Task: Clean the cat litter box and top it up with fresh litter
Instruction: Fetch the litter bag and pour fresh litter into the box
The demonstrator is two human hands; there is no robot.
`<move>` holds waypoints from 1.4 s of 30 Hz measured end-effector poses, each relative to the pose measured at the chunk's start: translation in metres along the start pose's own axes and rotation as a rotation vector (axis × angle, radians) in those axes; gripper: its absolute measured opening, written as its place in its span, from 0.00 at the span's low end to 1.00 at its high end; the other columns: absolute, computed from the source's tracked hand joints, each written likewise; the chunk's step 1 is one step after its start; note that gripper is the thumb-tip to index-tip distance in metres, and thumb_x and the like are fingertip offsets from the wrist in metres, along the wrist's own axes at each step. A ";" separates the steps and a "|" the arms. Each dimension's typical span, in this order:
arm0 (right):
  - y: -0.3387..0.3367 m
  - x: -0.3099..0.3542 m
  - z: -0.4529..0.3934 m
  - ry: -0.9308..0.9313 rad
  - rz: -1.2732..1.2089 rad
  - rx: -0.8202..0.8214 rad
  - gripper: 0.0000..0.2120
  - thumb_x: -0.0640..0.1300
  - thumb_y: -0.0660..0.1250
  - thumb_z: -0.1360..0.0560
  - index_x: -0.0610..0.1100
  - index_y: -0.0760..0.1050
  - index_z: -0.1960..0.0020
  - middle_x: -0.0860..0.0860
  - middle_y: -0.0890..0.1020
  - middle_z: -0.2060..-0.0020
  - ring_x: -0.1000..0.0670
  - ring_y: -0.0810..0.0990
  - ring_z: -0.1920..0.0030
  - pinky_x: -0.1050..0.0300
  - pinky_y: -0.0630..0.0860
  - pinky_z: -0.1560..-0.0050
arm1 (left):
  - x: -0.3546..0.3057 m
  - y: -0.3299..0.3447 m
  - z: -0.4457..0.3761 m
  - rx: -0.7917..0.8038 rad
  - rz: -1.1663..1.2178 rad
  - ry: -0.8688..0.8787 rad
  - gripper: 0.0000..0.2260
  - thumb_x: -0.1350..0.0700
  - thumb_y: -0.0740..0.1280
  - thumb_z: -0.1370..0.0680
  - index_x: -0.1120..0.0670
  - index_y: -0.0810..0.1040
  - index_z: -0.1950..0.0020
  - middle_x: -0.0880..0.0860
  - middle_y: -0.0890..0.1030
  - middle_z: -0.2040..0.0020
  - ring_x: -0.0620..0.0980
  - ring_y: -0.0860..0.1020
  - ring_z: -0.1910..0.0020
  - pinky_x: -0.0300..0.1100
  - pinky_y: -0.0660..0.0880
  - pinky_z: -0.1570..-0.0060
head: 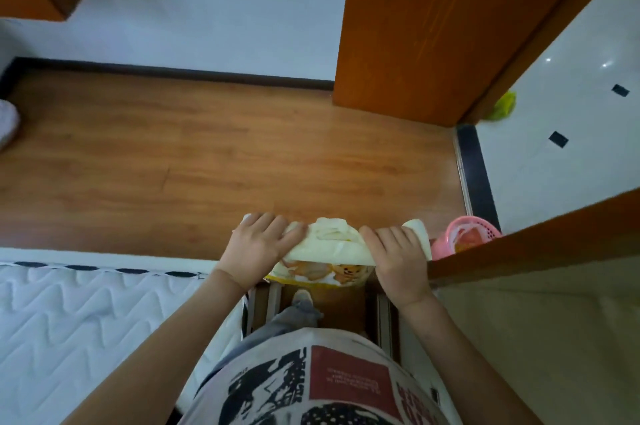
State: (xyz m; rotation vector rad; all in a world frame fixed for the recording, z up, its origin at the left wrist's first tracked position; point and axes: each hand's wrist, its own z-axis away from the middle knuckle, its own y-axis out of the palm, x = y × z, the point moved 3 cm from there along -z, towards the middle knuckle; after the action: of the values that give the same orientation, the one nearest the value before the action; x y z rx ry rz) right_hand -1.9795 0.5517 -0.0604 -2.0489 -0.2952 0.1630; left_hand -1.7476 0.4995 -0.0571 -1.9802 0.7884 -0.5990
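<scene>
I am looking straight down at a wooden floor (207,161), warm brown laminate planks, smooth with a faint sheen, meeting a white wall along its far edge. A quilted white mattress (86,314), stitched in zigzags, fills the near left corner. An orange wooden door (433,26) stands at the far right, and glossy white tile lies beyond it.

In front of my body I hold the litter bag (329,251), soft pale plastic with a cat picture on its side, its top rolled into a thick crumpled fold. My left hand (258,244) grips the left end of that roll, fingers curled over it; my right hand (398,258) grips the right end likewise. The litter box is not in view.

My judgement: carry it level, both grips firm, roll kept tight so nothing spills.

A pink plastic basket (467,237), perforated and round, sits by the right doorway edge.
</scene>
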 end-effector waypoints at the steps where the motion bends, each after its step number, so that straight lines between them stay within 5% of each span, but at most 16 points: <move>1: 0.007 0.001 -0.015 -0.013 -0.012 0.002 0.07 0.37 0.66 0.24 0.42 0.78 0.47 0.47 0.77 0.65 0.46 0.76 0.63 0.52 0.73 0.55 | 0.014 0.003 -0.002 0.001 -0.007 -0.013 0.10 0.63 0.66 0.23 0.53 0.75 0.44 0.53 0.75 0.64 0.53 0.73 0.69 0.46 0.69 0.68; 7: 0.042 0.011 -0.102 -0.123 -0.085 0.018 0.10 0.35 0.60 0.22 0.40 0.79 0.48 0.46 0.79 0.64 0.45 0.79 0.62 0.50 0.75 0.56 | 0.084 0.011 -0.012 0.005 -0.052 -0.119 0.13 0.66 0.60 0.22 0.55 0.81 0.45 0.54 0.76 0.63 0.54 0.74 0.68 0.47 0.71 0.69; 10: 0.059 0.016 -0.146 -0.181 -0.129 0.019 0.22 0.36 0.47 0.18 0.39 0.81 0.49 0.46 0.80 0.64 0.44 0.80 0.61 0.50 0.75 0.56 | 0.114 0.015 -0.015 0.017 -0.083 -0.197 0.14 0.67 0.67 0.27 0.54 0.80 0.44 0.54 0.76 0.63 0.54 0.74 0.68 0.46 0.71 0.69; 15: 0.104 0.022 -0.215 -0.325 -0.185 0.059 0.14 0.36 0.54 0.19 0.39 0.80 0.47 0.45 0.80 0.62 0.43 0.80 0.60 0.49 0.76 0.55 | 0.164 0.028 -0.018 0.026 -0.152 -0.335 0.18 0.66 0.68 0.29 0.53 0.75 0.41 0.53 0.75 0.63 0.54 0.73 0.68 0.46 0.68 0.66; 19: 0.151 0.030 -0.277 -0.440 -0.268 0.067 0.23 0.38 0.46 0.17 0.38 0.80 0.49 0.45 0.79 0.65 0.43 0.79 0.64 0.50 0.76 0.59 | 0.205 0.049 -0.021 0.053 -0.230 -0.455 0.17 0.67 0.69 0.29 0.53 0.74 0.43 0.52 0.73 0.64 0.52 0.71 0.69 0.45 0.65 0.65; 27: 0.236 0.045 -0.401 -0.674 -0.446 0.124 0.11 0.36 0.62 0.26 0.39 0.80 0.47 0.46 0.80 0.63 0.43 0.79 0.64 0.51 0.75 0.60 | 0.286 0.072 -0.044 0.123 -0.386 -0.692 0.14 0.67 0.61 0.24 0.52 0.73 0.43 0.51 0.73 0.66 0.51 0.72 0.70 0.45 0.69 0.67; 36: 0.296 0.111 -0.544 -0.957 -0.571 0.080 0.13 0.36 0.73 0.29 0.41 0.79 0.45 0.45 0.82 0.60 0.43 0.81 0.59 0.48 0.79 0.54 | 0.374 0.068 -0.049 0.187 -0.483 -0.953 0.24 0.64 0.73 0.32 0.53 0.72 0.39 0.53 0.78 0.63 0.53 0.76 0.67 0.45 0.76 0.65; 42: 0.332 0.189 -0.609 -1.063 -0.619 0.045 0.10 0.36 0.70 0.27 0.41 0.79 0.46 0.46 0.80 0.64 0.45 0.79 0.63 0.50 0.78 0.58 | 0.451 0.068 -0.017 0.194 -0.595 -1.057 0.21 0.61 0.74 0.31 0.51 0.74 0.41 0.51 0.77 0.62 0.51 0.75 0.66 0.44 0.70 0.62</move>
State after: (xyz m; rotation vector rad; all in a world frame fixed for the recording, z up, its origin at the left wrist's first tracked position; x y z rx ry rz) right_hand -1.6057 -0.0621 -0.0616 -1.5598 -1.5200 0.8486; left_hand -1.4719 0.1358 -0.0621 -1.9634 -0.4940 0.1083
